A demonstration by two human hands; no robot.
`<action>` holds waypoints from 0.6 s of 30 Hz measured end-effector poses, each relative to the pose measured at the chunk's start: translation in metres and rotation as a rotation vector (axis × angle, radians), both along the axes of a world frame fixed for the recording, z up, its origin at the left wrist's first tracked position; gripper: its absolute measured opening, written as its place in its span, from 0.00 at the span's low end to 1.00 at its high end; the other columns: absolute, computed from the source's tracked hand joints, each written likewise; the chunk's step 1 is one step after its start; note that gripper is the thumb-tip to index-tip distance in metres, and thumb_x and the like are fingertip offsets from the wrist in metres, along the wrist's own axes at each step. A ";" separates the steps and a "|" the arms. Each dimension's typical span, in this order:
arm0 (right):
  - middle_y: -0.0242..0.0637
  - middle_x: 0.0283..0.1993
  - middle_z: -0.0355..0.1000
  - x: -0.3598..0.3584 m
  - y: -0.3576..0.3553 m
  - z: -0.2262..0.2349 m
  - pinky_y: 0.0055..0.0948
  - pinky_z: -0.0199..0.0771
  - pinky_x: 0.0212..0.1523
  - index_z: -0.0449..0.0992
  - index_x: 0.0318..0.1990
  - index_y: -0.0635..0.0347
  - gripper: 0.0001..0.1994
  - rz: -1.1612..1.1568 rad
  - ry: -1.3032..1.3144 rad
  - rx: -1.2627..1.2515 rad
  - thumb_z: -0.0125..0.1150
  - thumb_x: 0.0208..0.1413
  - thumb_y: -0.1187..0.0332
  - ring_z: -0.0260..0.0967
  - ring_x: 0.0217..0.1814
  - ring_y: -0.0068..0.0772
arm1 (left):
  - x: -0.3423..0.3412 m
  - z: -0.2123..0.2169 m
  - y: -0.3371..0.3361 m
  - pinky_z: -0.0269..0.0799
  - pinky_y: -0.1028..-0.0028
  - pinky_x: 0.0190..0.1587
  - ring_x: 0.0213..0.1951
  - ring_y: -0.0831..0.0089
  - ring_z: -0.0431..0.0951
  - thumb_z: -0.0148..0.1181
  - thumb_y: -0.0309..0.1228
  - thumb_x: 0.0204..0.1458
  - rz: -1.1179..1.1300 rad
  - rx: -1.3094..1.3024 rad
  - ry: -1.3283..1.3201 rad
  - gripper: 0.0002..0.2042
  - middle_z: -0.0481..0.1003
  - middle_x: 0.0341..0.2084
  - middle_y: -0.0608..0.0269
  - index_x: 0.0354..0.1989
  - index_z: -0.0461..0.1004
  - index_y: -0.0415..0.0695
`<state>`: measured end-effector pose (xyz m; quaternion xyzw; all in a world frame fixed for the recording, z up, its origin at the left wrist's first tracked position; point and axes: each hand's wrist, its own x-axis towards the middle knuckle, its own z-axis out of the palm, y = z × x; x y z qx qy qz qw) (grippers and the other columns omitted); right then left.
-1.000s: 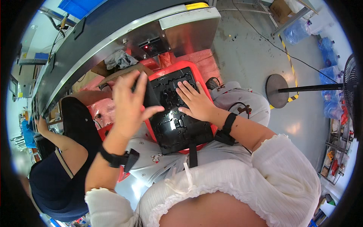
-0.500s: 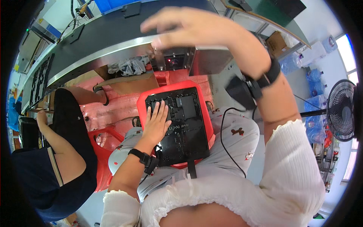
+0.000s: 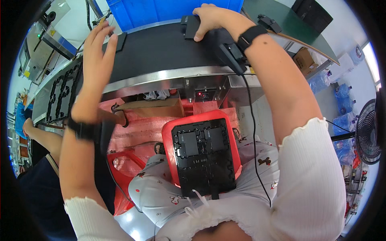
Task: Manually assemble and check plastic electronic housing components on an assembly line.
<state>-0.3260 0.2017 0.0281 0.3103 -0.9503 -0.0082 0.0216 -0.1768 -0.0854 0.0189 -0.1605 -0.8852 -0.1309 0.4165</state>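
Observation:
My right hand reaches over the black belt and grips a flat dark rectangular piece by its right side. My left hand is raised at the belt's left, fingers apart and holding nothing. Another flat dark piece lies on the belt beside it; whether the fingers touch that piece I cannot tell. Low in front of me, a black moulded tray rests on a red stool. Two flat dark rectangular pieces sit side by side in its far half, the left one and the right one.
A blue crate stands behind the belt, with a metal rail along its near edge. Another black moulded tray lies at the belt's left end. A person in dark clothes sits at left; a fan stands at right.
My left hand has left the tray and risen toward the belt's left. My right hand has come down onto the flat piece. The view has tilted toward the belt.

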 end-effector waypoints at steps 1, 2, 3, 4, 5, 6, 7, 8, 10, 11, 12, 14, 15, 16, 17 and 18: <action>0.46 0.44 0.69 0.009 0.005 0.001 0.37 0.66 0.48 0.68 0.50 0.61 0.30 0.024 0.180 -0.039 0.67 0.38 0.58 0.67 0.49 0.46 | -0.028 0.003 -0.012 0.55 0.63 0.58 0.58 0.50 0.60 0.53 0.36 0.51 0.029 -0.072 -0.012 0.18 0.61 0.56 0.49 0.49 0.69 0.43; 0.44 0.40 0.70 0.019 0.012 0.004 0.40 0.66 0.47 0.71 0.46 0.59 0.27 0.045 0.362 -0.076 0.67 0.36 0.58 0.68 0.46 0.44 | -0.051 0.001 -0.020 0.55 0.63 0.58 0.58 0.50 0.60 0.53 0.36 0.51 0.020 -0.072 -0.004 0.18 0.61 0.56 0.49 0.49 0.69 0.43; 0.44 0.40 0.70 0.031 0.018 0.009 0.40 0.66 0.47 0.71 0.46 0.59 0.27 0.036 0.371 -0.071 0.67 0.36 0.58 0.68 0.46 0.44 | -0.071 -0.005 -0.026 0.52 0.62 0.60 0.61 0.50 0.54 0.52 0.41 0.51 0.087 -0.249 -0.069 0.23 0.56 0.59 0.48 0.54 0.64 0.44; 0.41 0.37 0.70 0.042 0.024 0.015 0.38 0.67 0.44 0.72 0.43 0.59 0.21 0.181 0.405 -0.231 0.65 0.39 0.61 0.68 0.43 0.43 | -0.085 -0.013 -0.030 0.48 0.62 0.62 0.64 0.50 0.49 0.51 0.45 0.51 0.211 -0.442 -0.200 0.28 0.51 0.62 0.47 0.59 0.60 0.46; 0.39 0.35 0.69 0.055 0.030 0.020 0.37 0.68 0.41 0.73 0.40 0.58 0.16 0.328 0.430 -0.385 0.63 0.42 0.63 0.68 0.40 0.42 | -0.098 -0.021 -0.032 0.48 0.62 0.62 0.64 0.50 0.49 0.51 0.45 0.51 0.141 -0.411 -0.138 0.28 0.51 0.62 0.47 0.59 0.60 0.46; 0.37 0.34 0.69 0.076 0.044 0.020 0.36 0.68 0.39 0.73 0.38 0.59 0.13 0.353 0.448 -0.378 0.60 0.44 0.65 0.68 0.40 0.40 | -0.111 -0.029 -0.032 0.44 0.63 0.64 0.65 0.51 0.45 0.49 0.49 0.52 0.165 -0.338 -0.515 0.30 0.47 0.63 0.47 0.61 0.56 0.48; 0.36 0.34 0.68 0.103 0.062 0.017 0.35 0.68 0.37 0.73 0.36 0.59 0.09 0.405 0.475 -0.387 0.57 0.47 0.67 0.68 0.39 0.39 | -0.118 -0.039 -0.029 0.40 0.64 0.65 0.66 0.53 0.41 0.47 0.53 0.52 0.144 -0.260 -0.890 0.33 0.44 0.64 0.48 0.64 0.51 0.50; 0.37 0.33 0.68 0.129 0.078 0.014 0.34 0.67 0.36 0.73 0.36 0.59 0.09 0.425 0.323 -0.405 0.57 0.47 0.67 0.68 0.38 0.39 | -0.123 -0.043 -0.027 0.38 0.64 0.65 0.66 0.54 0.42 0.44 0.56 0.52 0.069 -0.229 -0.877 0.33 0.44 0.64 0.48 0.64 0.51 0.51; 0.40 0.32 0.69 0.191 0.108 -0.010 0.32 0.67 0.35 0.73 0.36 0.62 0.09 0.392 -0.091 -0.496 0.57 0.47 0.70 0.67 0.36 0.42 | -0.121 -0.043 -0.014 0.39 0.69 0.65 0.65 0.63 0.46 0.45 0.49 0.56 0.057 -0.305 -0.824 0.30 0.51 0.63 0.57 0.63 0.52 0.47; 0.43 0.33 0.69 0.219 0.123 -0.023 0.31 0.67 0.34 0.73 0.36 0.65 0.09 0.338 -0.382 -0.578 0.59 0.46 0.73 0.66 0.35 0.45 | -0.116 -0.035 -0.007 0.41 0.71 0.65 0.65 0.64 0.49 0.46 0.50 0.55 0.000 -0.339 -0.852 0.30 0.52 0.63 0.58 0.63 0.53 0.46; 0.43 0.33 0.70 0.240 0.130 -0.048 0.32 0.67 0.35 0.73 0.36 0.66 0.09 0.297 -0.507 -0.593 0.58 0.47 0.72 0.67 0.34 0.45 | -0.103 -0.032 0.002 0.45 0.70 0.63 0.63 0.63 0.52 0.47 0.49 0.54 -0.066 -0.301 -0.775 0.29 0.56 0.61 0.56 0.62 0.55 0.50; 0.43 0.32 0.70 0.284 0.137 -0.102 0.32 0.67 0.36 0.73 0.36 0.66 0.08 0.233 -0.748 -0.651 0.58 0.48 0.72 0.67 0.33 0.44 | -0.071 -0.005 0.018 0.50 0.64 0.61 0.60 0.51 0.56 0.48 0.54 0.52 -0.021 -0.328 -0.941 0.34 0.56 0.59 0.42 0.60 0.57 0.40; 0.43 0.30 0.69 0.304 0.138 -0.128 0.33 0.67 0.37 0.73 0.36 0.66 0.09 0.168 -0.850 -0.629 0.59 0.48 0.72 0.67 0.33 0.44 | -0.058 0.008 0.031 0.44 0.65 0.63 0.62 0.52 0.52 0.48 0.54 0.52 0.055 -0.343 -1.016 0.34 0.53 0.61 0.44 0.62 0.54 0.44; 0.42 0.31 0.69 0.323 0.138 -0.152 0.34 0.67 0.38 0.73 0.36 0.65 0.09 0.156 -0.881 -0.631 0.60 0.47 0.71 0.66 0.34 0.44 | -0.048 0.004 0.050 0.46 0.64 0.62 0.61 0.52 0.54 0.50 0.53 0.51 0.203 -0.366 -0.994 0.34 0.55 0.59 0.43 0.62 0.55 0.44; 0.42 0.33 0.68 0.338 0.136 -0.173 0.35 0.67 0.38 0.74 0.36 0.64 0.10 0.079 -0.939 -0.538 0.60 0.47 0.70 0.66 0.35 0.44 | -0.041 0.004 0.065 0.49 0.63 0.61 0.60 0.51 0.56 0.51 0.53 0.50 0.355 -0.391 -0.955 0.34 0.56 0.58 0.43 0.61 0.56 0.44; 0.42 0.33 0.68 0.352 0.133 -0.190 0.35 0.67 0.38 0.74 0.36 0.64 0.10 0.125 -0.910 -0.619 0.60 0.47 0.70 0.66 0.35 0.44 | -0.030 0.005 0.074 0.49 0.63 0.61 0.60 0.51 0.56 0.51 0.53 0.50 0.354 -0.399 -0.954 0.34 0.56 0.58 0.43 0.61 0.56 0.44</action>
